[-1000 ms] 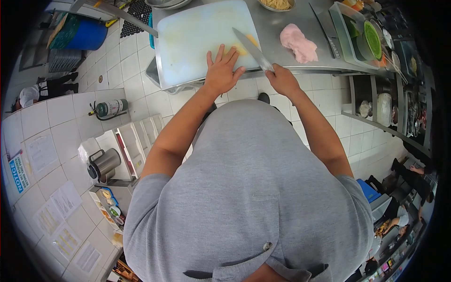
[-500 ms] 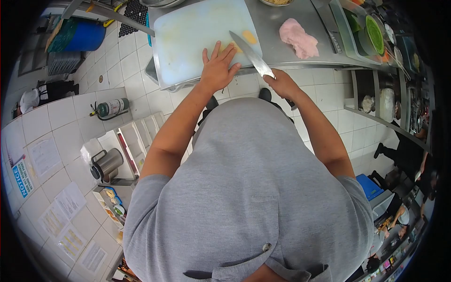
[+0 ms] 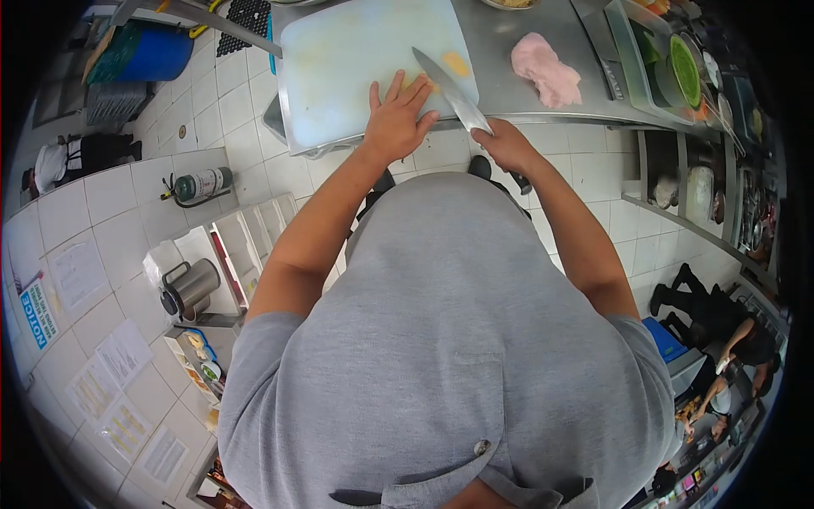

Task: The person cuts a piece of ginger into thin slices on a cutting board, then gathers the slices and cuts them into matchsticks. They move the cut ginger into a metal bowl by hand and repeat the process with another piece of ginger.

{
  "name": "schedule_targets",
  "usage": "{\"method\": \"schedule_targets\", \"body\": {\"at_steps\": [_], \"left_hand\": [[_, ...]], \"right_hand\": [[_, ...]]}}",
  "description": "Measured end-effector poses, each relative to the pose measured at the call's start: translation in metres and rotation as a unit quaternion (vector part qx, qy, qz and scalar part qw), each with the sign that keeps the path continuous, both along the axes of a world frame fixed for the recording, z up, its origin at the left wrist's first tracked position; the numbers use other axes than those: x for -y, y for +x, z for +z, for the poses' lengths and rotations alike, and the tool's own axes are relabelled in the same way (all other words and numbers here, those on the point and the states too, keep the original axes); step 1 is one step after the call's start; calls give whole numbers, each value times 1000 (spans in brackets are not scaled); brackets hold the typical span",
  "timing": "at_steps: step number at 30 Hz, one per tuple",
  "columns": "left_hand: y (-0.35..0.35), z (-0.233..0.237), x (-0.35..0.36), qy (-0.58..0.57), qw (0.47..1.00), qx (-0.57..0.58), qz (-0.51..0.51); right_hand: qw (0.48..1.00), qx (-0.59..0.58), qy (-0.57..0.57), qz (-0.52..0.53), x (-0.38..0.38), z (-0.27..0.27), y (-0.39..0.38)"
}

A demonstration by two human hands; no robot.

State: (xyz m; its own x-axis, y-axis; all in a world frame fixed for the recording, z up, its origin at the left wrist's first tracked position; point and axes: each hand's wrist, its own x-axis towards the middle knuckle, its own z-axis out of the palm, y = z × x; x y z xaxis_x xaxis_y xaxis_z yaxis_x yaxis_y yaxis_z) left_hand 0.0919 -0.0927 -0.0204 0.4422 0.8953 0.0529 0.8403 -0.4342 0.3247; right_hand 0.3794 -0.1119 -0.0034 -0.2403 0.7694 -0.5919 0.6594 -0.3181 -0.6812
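A white cutting board (image 3: 339,59) lies on the steel counter. My left hand (image 3: 395,119) is flat on its near part, fingers spread, with the fingertips on a thin yellow piece (image 3: 409,83) of food that they partly cover. My right hand (image 3: 507,146) is closed around the handle of a large kitchen knife (image 3: 456,95). The blade slants over the board just right of my left fingers, its tip pointing away from me. Another flat yellow slice (image 3: 456,64) lies to the right of the blade.
A crumpled pink cloth (image 3: 544,71) lies on the counter (image 3: 500,51) at right. Beyond it stand a clear plastic tub (image 3: 627,59) and a green-filled container (image 3: 684,68). A metal bowl (image 3: 510,3) is at the back. Co-workers (image 3: 716,318) are at the lower right.
The view has shifted slightly. My hands and the knife keep nearly the same place on the board. A co-worker in dark clothes at the right has come further into view.
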Motion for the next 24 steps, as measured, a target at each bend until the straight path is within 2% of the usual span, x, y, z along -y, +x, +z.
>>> {"method": "schedule_targets", "body": {"at_steps": [4,6,8,10,14,15,17,19,21,22,24], "left_hand": [[0,1,-1,-5,1000,-16,0],[0,2,-3,-6,1000,-19,4],[0,3,0,-12,1000,-22,3],[-1,1,-1,-9,1000,-4,1],[0,5,0,-10,1000,-13,-4],[0,6,0,-10,1000,-18,-4],[2,8,-1,-5,1000,-23,-6],[2,7,0,-4,1000,-25,1],[3,7,3,-9,1000,-15,1],[3,8,5,-17,1000,-5,-3],[3,13,6,-31,999,7,-5]], "right_hand": [[999,-34,21,-22,6,-1,3],[995,-61,-74,-36,18,9,12],[996,-50,-62,-31,20,14,13],[998,-21,-56,-6,13,16,9],[996,58,52,41,-5,15,-11],[997,58,47,36,-5,23,-12],[994,66,64,51,3,5,-2],[991,74,82,72,5,16,3],[983,145,81,72,15,33,9],[983,145,81,72,15,37,7],[966,207,141,65,13,44,3]]}}
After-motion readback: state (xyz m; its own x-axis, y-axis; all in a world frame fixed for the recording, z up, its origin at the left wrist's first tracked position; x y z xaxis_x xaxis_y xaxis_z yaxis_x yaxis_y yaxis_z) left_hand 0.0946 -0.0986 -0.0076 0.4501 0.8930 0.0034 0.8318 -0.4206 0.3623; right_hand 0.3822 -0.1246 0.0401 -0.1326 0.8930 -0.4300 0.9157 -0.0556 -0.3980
